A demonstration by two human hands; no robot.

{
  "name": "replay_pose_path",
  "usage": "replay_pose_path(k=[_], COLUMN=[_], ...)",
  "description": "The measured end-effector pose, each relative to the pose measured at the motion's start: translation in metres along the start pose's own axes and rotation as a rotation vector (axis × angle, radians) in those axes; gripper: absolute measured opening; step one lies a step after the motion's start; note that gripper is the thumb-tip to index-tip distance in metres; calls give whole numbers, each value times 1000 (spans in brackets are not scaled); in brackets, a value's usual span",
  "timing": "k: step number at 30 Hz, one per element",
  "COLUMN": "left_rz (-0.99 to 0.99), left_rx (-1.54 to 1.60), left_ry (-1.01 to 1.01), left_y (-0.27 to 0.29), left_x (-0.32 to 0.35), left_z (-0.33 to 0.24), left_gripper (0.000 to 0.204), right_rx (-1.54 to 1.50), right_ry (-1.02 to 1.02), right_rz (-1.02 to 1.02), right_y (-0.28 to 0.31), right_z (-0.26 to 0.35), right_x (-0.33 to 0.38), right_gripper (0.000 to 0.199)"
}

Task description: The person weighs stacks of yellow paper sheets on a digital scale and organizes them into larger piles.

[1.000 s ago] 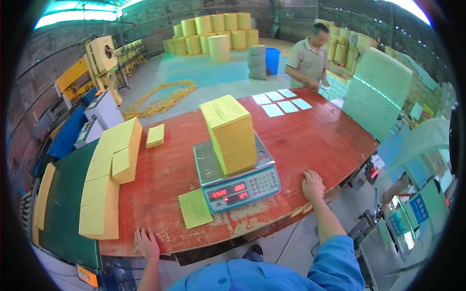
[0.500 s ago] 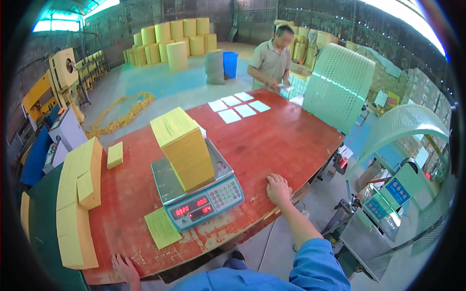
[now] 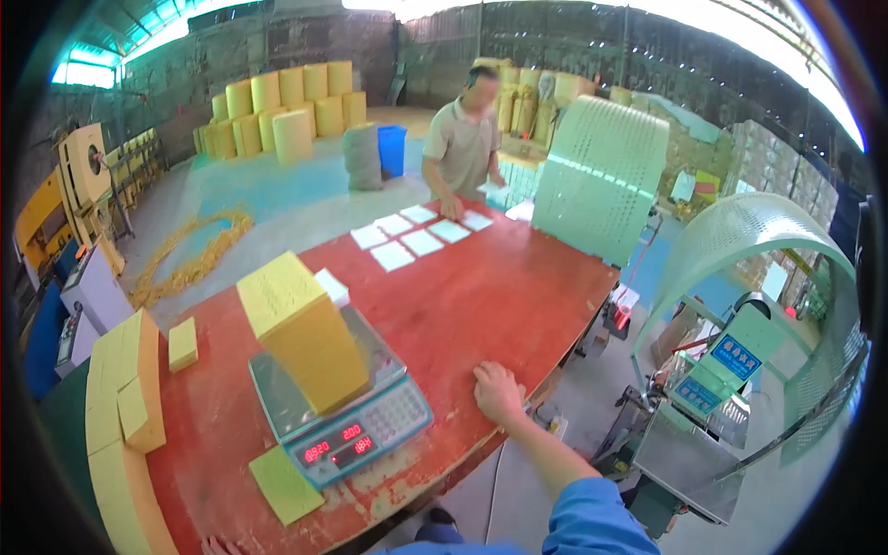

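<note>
My right hand (image 3: 499, 392) rests on the red tabletop (image 3: 462, 314) near its right front edge, fingers loosely bent and holding nothing. Only the fingers of my left hand (image 3: 220, 547) show at the bottom rim, apart on the table. Between them stands a digital scale (image 3: 365, 427) with red lit digits. On its metal pan sits a tall stack of yellow paper (image 3: 319, 356). A thin yellow paper pad (image 3: 285, 486) lies partly against the scale's front left corner. A white piece (image 3: 332, 288) shows behind the stack.
Yellow paper stacks (image 3: 129, 407) line the table's left side, with a small yellow stack (image 3: 182, 344) beside them. Across the table, a co-worker (image 3: 462, 143) reaches over white sheets (image 3: 422, 242) laid in rows. A machine with a curved perforated green cover (image 3: 768, 236) stands right.
The whole view has shifted, leaving less of my left hand in sight. The co-worker has leaned to the table, one hand at the white sheets, where another sheet now lies. My right hand stays on the table.
</note>
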State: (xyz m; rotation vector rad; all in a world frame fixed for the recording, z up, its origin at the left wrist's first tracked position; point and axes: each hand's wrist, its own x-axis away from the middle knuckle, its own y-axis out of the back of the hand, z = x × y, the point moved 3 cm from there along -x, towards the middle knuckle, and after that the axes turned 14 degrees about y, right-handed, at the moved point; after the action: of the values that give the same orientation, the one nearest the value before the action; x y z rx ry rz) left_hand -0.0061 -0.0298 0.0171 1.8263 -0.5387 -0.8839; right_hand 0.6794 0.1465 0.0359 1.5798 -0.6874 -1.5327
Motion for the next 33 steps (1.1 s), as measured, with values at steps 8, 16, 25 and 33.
replay_pose_path(k=[8,16,25,33], left_rz=[-25,-38,-90,100], left_rx=[-37,79,55,39], left_ry=[-64,-61,-89,94], left_y=[-10,-14,-11,-1], left_x=[2,-2,0,1], left_z=[1,4,8,3], left_gripper=[46,47,48,45], right_rx=[15,-63,-64,-63], right_ry=[-9,-29,-7,-9], right_rz=[-9,-18,-34,-42], right_y=[-3,-3,-2,-1], right_z=[-9,-11,-5,-4], right_x=[-4,-5,-5,-1], right_gripper=[32,31,29,29])
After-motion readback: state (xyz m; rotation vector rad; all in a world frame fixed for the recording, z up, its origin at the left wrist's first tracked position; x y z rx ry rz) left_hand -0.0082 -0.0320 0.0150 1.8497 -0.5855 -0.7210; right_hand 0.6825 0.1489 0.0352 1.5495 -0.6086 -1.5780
